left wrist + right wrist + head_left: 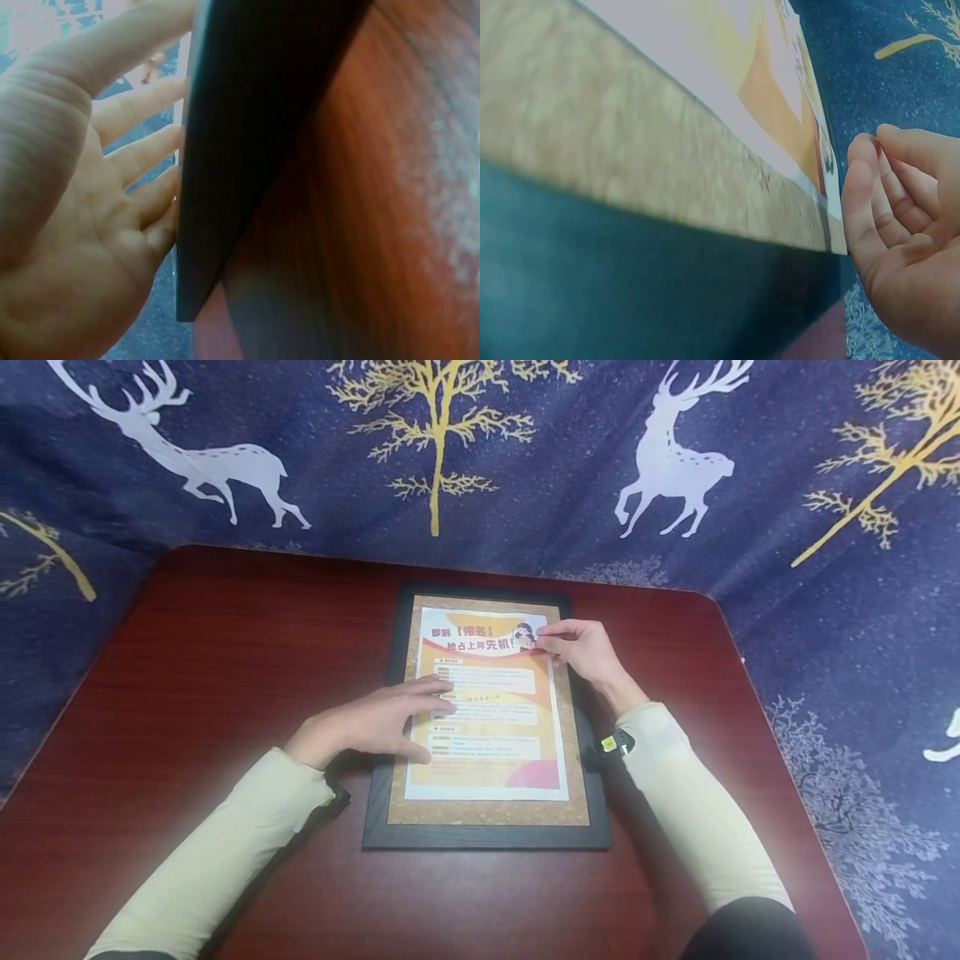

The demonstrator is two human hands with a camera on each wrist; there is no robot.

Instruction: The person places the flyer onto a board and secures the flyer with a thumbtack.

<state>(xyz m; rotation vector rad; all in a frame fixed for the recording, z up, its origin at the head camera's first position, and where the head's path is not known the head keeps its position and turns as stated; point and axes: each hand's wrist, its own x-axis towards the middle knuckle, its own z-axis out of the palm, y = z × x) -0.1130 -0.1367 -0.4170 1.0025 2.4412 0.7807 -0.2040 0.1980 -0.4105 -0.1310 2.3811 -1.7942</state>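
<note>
Black rectangular frame [487, 837] around speckled cork [487, 812]; paper poster [491, 727] atop.

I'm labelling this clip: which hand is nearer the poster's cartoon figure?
The right hand, by the cartoon figure at the upper right of the poster; the left hand is lower, over the poster's left edge.

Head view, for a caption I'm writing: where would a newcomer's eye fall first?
Probably the bright poster on the framed corkboard, the left hand over its left side and the right hand at its upper right. Behind the table, white deer and yellow trees stand out on dark blue cloth.
</note>
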